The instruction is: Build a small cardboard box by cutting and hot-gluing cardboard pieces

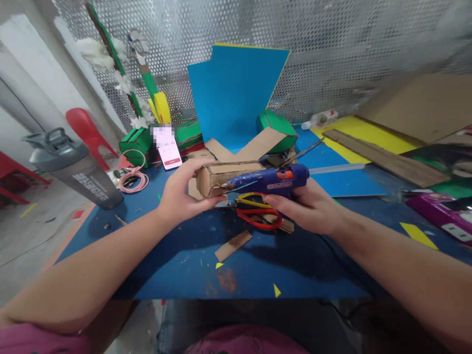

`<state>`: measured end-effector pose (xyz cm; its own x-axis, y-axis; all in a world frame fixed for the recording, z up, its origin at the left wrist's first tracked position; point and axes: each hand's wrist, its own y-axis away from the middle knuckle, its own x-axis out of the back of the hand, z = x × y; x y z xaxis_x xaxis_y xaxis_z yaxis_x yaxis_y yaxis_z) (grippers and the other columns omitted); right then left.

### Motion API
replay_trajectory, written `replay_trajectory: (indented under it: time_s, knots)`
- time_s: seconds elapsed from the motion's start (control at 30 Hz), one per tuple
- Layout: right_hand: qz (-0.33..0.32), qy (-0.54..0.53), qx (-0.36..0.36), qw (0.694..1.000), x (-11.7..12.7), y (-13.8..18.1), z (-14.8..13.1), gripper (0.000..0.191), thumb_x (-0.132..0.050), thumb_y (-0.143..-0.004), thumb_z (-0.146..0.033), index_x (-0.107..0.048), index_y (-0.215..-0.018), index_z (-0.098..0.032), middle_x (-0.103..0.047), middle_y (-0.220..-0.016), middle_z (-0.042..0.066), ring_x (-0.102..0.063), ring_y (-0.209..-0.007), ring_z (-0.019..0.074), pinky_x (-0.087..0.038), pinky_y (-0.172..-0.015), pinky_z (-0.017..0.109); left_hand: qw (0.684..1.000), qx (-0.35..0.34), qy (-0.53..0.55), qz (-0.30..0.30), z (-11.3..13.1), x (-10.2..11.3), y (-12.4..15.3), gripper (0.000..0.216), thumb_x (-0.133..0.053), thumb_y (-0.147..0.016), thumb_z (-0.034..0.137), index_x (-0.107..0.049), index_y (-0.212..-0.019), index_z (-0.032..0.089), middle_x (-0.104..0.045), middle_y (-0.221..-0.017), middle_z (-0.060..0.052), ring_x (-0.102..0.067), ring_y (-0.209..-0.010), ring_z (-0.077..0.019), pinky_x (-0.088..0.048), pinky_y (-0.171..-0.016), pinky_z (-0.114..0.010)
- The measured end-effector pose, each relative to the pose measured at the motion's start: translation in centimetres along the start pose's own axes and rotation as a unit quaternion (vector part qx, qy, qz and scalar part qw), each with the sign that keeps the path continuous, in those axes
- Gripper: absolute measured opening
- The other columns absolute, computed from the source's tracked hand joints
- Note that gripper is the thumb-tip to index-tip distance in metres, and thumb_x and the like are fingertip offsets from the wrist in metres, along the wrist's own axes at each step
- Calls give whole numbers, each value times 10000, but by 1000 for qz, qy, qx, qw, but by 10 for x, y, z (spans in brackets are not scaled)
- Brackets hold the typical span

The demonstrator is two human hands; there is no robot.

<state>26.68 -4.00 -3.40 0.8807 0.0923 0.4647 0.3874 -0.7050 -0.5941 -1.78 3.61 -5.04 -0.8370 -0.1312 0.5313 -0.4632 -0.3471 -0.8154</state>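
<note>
My left hand (pixel 182 189) grips the left end of a small box-like cardboard piece (pixel 212 177), thumb below and fingers over the top. In my right hand (pixel 313 206) is a blue hot glue gun (pixel 271 178), with a clear glue stick (pixel 337 168) jutting from its back. Its nozzle lies against or just in front of the cardboard's near side; I cannot tell if they touch. Beneath both lie scissors (pixel 260 223) with red and yellow handles. A loose cardboard strip (pixel 233 246) rests on the table nearer to me.
A grey shaker bottle (pixel 83 172) and a lit phone (pixel 167 147) stand at the left, beside a coiled pink cable (pixel 133 179). Blue board (pixel 239 93) leans against the perforated metal wall behind. Long cardboard (pixel 379 157) and a purple object (pixel 438 214) occupy the right of the blue table (pixel 165 270).
</note>
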Motion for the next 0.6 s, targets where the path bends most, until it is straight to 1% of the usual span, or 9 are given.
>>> replay_trajectory:
  time_s: [0.07,0.2,0.3,0.43,0.6]
  knots:
    - [2,4,8,1000,1,1,1,178,-715,-1029,-392,-815,-901,-318,-819,-835,56,-828,-1158,354,-679,-1088,509,1000,-2,3,5,0,0,0,684,-960,-835,510,-670,-1405,266,-813,-1291,-99,-797,-1147,-278,-658,-966,-396]
    - [9,15,0,1000,3,5,5,143,-708,-1028,-369,-835,-990,-316,-842,-883,49,-840,-1114,346,-697,-1043,506,1000,6,-6,18,-1,1,1,692,-949,-837,568,-673,-1399,272,-810,-1281,-88,-797,-1121,-266,-654,-898,-369]
    - [16,13,-16,1000,5,8,9,162,-720,-1032,-419,-842,-1039,-312,-862,-924,39,-845,-1091,333,-712,-984,481,1000,5,-9,20,-2,1,1,701,-948,-834,578,-672,-1404,278,-808,-1297,-89,-794,-1135,-272,-654,-911,-377]
    - [30,-35,-25,999,4,11,11,270,-728,-1031,-534,-842,-1105,-300,-861,-938,34,-840,-1080,312,-708,-988,470,1000,13,-5,14,-2,1,1,718,-955,-822,576,-673,-1408,274,-805,-1299,-100,-790,-1155,-291,-655,-972,-416]
    - [12,-59,-64,996,-1,11,6,340,-719,-1014,-625,-861,-1069,-322,-877,-974,48,-832,-914,300,-733,-852,451,1000,23,-7,-5,-1,0,2,705,-952,-824,565,-680,-1405,272,-806,-1291,-111,-790,-1153,-302,-659,-983,-440]
